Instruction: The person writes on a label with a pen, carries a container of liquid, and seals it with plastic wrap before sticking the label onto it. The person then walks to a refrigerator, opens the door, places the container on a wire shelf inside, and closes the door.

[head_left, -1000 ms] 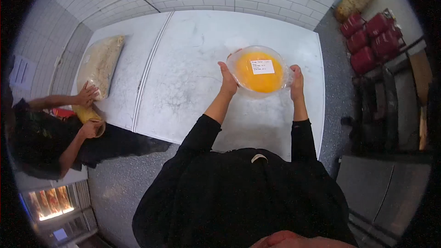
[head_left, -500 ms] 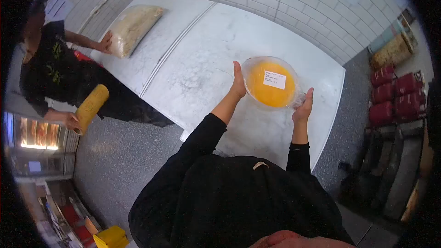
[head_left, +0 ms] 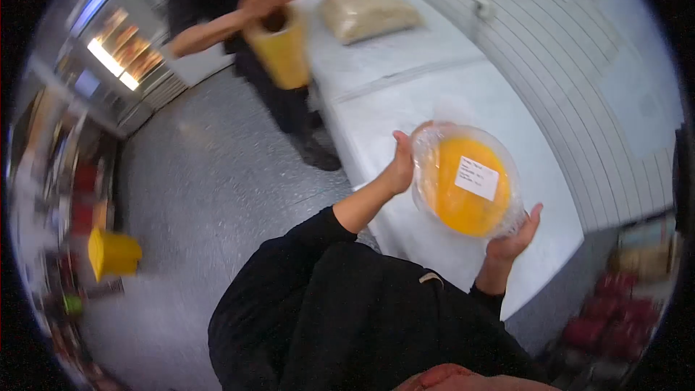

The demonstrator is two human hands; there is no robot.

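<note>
Between my hands is a round, plastic-wrapped dish [head_left: 457,211] with bright orange-yellow contents. A white printed label [head_left: 476,178] is stuck on its top. My left hand [head_left: 400,164] grips the dish's left rim, thumb up and the other fingers mostly hidden behind it. On the lower right edge, my right hand [head_left: 515,239] holds the rim with bunched clear wrap beside the fingers. The dish appears tilted toward me, above the white table [head_left: 405,101].
Across the table's far end, a co-worker [head_left: 206,0] holds a yellow tube-like container [head_left: 281,51]. The co-worker's other hand is by a filled clear bag [head_left: 369,13]. A yellow bin [head_left: 114,253] stands on the floor at left; dark red containers [head_left: 608,311] are at right.
My view has swung left, and the wrapped dish looks larger and more tilted. Both hands keep their hold on it. The co-worker's yellow container is now more upright, near the table.
</note>
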